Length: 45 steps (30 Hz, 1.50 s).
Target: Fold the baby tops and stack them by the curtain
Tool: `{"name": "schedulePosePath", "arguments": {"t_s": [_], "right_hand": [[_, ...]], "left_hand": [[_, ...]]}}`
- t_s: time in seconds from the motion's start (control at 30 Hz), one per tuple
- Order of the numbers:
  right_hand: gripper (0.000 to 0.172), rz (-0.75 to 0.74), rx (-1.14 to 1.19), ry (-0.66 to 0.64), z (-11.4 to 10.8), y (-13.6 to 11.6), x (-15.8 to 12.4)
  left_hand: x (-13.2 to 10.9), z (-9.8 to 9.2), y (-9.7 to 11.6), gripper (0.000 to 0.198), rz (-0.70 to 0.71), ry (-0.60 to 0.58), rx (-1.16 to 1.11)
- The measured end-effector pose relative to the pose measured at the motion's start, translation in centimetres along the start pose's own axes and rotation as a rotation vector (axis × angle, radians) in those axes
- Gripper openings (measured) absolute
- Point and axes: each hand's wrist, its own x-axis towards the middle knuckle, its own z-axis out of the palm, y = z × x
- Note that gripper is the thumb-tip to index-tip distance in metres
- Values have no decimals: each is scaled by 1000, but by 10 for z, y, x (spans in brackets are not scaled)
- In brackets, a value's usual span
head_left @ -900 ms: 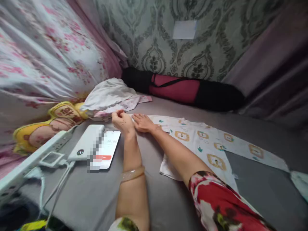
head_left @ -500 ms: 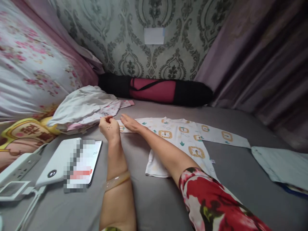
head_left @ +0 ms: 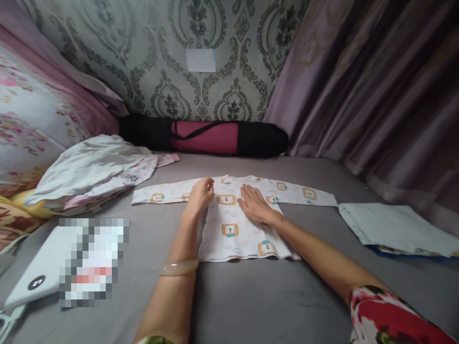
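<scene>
A small white long-sleeved shirt (head_left: 219, 229) with tan lion faces and green leaves lies spread on the grey bedsheet, both sleeves stretched sideways. At its left shoulder, where the sleeve joins the body, my left hand (head_left: 202, 195) rests with bent fingers closed on the fabric; the fingertips are partly hidden. My right hand (head_left: 255, 204) lies flat on the right half of the chest, palm down, fingers stretched out. On my left wrist sits a pale bangle (head_left: 179, 267).
A heap of pale clothes (head_left: 93, 162) lies at the left, and a folded light-blue cloth (head_left: 394, 227) touches the right cuff. A white power bank (head_left: 46, 267) and a blurred-out phone (head_left: 96, 258) are front left. A black and dark-red long bag (head_left: 204, 136) lines the wall.
Both hands have moved from the left sleeve's end to the shirt's body. My right hand now lies flat on the chest. The view has shifted right.
</scene>
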Motion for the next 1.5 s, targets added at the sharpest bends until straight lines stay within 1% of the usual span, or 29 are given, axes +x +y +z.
{"name": "schedulePosePath", "arguments": {"t_s": [0.1, 0.23, 0.33, 0.47, 0.63, 0.73, 0.8, 1.03, 1.13, 1.23, 1.37, 1.43, 1.5], "right_hand": [[74, 61, -48, 30, 3, 16, 11], [73, 78, -97, 81, 2, 32, 35], [70, 66, -129, 92, -1, 41, 50], [67, 62, -123, 94, -2, 49, 59], [65, 0, -50, 77, -7, 51, 53], [67, -53, -7, 43, -11, 49, 38], [69, -93, 5, 8, -11, 46, 21], [68, -231, 45, -74, -5, 31, -65], [68, -289, 47, -95, -6, 26, -101], [67, -349, 80, -126, -9, 24, -131], [60, -415, 167, -160, -14, 28, -152], [52, -470, 236, -168, -18, 33, -155], [44, -516, 302, -162, -23, 38, -157]], "left_hand": [[-4, 15, -1, 33, 100, -80, 72], [-5, 31, -16, 32, 209, -157, 156], [-5, 39, -24, 31, 261, -181, 220], [-7, 42, -23, 38, 229, -216, 311], [-11, 41, -16, 44, 158, -282, 351], [-13, 40, -15, 46, 137, -295, 340], [-14, 39, -14, 46, 140, -288, 332], [-17, 37, -11, 47, 147, -269, 347], [-19, 38, -12, 48, 160, -253, 375], [-20, 40, -16, 49, 167, -217, 381], [-18, 42, -19, 50, 193, -192, 379], [-19, 42, -17, 53, 206, -193, 399], [-22, 40, -13, 58, 185, -179, 432]]}}
